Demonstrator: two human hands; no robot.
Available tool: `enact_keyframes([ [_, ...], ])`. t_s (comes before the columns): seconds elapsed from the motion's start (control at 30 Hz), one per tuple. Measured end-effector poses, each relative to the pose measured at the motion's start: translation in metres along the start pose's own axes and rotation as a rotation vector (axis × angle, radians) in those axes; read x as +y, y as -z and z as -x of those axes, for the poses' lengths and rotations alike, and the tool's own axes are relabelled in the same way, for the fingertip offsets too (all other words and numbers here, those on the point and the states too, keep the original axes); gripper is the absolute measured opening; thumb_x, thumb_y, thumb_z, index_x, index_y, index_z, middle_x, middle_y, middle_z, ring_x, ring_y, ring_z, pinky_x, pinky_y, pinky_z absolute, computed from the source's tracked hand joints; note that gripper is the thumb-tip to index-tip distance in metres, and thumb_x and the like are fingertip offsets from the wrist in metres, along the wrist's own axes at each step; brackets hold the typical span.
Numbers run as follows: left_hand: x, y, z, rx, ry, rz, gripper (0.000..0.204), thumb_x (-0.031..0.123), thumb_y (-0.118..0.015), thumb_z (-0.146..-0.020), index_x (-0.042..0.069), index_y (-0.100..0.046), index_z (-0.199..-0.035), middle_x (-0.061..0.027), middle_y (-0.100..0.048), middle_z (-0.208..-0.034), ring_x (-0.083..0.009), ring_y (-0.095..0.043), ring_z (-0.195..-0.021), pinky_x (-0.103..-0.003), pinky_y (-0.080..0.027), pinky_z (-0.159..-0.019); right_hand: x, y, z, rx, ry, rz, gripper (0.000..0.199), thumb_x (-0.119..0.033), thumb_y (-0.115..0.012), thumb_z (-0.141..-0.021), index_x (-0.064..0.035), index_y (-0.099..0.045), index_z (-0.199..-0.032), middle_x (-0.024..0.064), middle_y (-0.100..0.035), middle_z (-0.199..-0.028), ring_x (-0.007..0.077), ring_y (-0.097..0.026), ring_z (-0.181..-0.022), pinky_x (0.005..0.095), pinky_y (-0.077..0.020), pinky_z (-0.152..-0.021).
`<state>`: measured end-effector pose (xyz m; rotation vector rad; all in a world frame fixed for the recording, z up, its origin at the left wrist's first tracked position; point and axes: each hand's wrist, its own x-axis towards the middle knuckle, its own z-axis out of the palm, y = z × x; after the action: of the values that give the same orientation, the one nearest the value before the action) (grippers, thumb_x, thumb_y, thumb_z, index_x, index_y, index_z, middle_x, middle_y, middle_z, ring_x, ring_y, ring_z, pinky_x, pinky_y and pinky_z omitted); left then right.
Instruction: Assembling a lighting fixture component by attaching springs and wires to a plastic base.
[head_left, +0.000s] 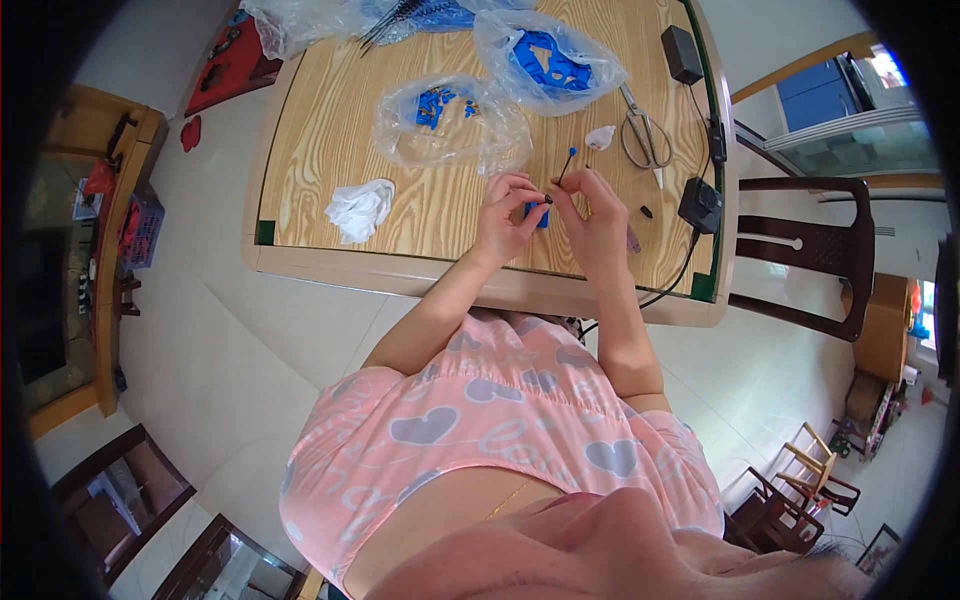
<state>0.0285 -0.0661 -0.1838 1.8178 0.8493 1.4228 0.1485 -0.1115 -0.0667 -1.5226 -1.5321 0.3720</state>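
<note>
Hands: both over wooden table (330,190), near its front edge, fingertips meeting.
Left hand (503,215): pinched narrow on small blue part (541,216), partly hidden.
Right hand (590,208): pinching thin dark pin with blue head (566,165), head pointing to 12 o'clock.
Bags: clear plastic bag of blue pieces (450,120) at 11 o'clock of hands; second bag (548,58) at 12.
Scissors (642,132): 1 o'clock, apart from hands.
White cloth (360,208): 9 o'clock.

A home living room: wooden table (330,170), dark wooden chairs (820,255), tiled floor (230,340).
</note>
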Motion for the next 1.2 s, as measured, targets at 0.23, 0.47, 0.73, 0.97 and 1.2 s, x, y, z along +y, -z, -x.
enact_keyframes([
  [0.23, -0.0035, -0.0008, 0.0002, -0.001, -0.011, 0.013, 0.019, -0.001, -0.076, -0.068, 0.007, -0.066, -0.083, -0.0066, -0.060, -0.093, -0.0280, -0.055, -0.099, -0.038, -0.045, -0.084, 0.0020, -0.0003, -0.0006, 0.007, 0.012, 0.003, 0.011, 0.001, -0.068, -0.080, 0.0021, -0.057, -0.084, 0.0103, -0.060, -0.078, 0.0213, -0.061, -0.075, 0.0298, -0.0471, -0.070],
  [0.47, 0.0000, 0.0003, -0.0020, -0.001, -0.033, -0.013, 0.020, -0.001, -0.076, -0.068, 0.007, -0.066, -0.083, -0.0066, -0.060, -0.093, -0.0280, -0.056, -0.099, -0.038, -0.046, -0.083, 0.0021, 0.0003, 0.0002, 0.007, 0.009, 0.011, 0.011, 0.001, -0.068, -0.080, 0.0020, -0.057, -0.084, 0.0102, -0.060, -0.078, 0.0215, -0.061, -0.075, 0.0299, -0.0470, -0.069],
  [0.73, -0.0013, 0.0001, -0.0007, 0.004, -0.029, -0.029, 0.020, -0.001, -0.076, -0.068, 0.007, -0.066, -0.083, -0.0067, -0.060, -0.092, -0.0273, -0.056, -0.099, -0.037, -0.046, -0.083, -0.0015, 0.0006, -0.0014, 0.004, 0.009, -0.016, 0.011, 0.001, -0.068, -0.080, 0.0018, -0.057, -0.084, 0.0099, -0.060, -0.078, 0.0213, -0.061, -0.075, 0.0298, -0.0468, -0.070],
  [0.97, 0.0009, 0.0007, -0.0008, -0.007, -0.017, -0.026, 0.019, 0.000, -0.076, -0.068, 0.007, -0.066, -0.083, -0.0069, -0.060, -0.093, -0.0278, -0.055, -0.100, -0.037, -0.046, -0.085, 0.0032, -0.0011, -0.0008, 0.010, 0.006, -0.005, 0.012, 0.000, -0.068, -0.080, 0.0019, -0.056, -0.083, 0.0099, -0.059, -0.077, 0.0212, -0.060, -0.074, 0.0298, -0.0468, -0.070],
  [1.2, -0.0013, 0.0006, 0.0012, -0.033, -0.003, -0.006, 0.019, -0.003, -0.074, -0.070, 0.004, -0.063, -0.084, -0.0082, -0.059, -0.097, -0.0288, -0.055, -0.104, -0.039, -0.044, -0.091, -0.0001, 0.0001, -0.0008, 0.005, 0.015, 0.027, 0.012, 0.000, -0.068, -0.080, 0.0015, -0.056, -0.084, 0.0102, -0.059, -0.077, 0.0230, -0.060, -0.073, 0.0304, -0.0469, -0.069],
])
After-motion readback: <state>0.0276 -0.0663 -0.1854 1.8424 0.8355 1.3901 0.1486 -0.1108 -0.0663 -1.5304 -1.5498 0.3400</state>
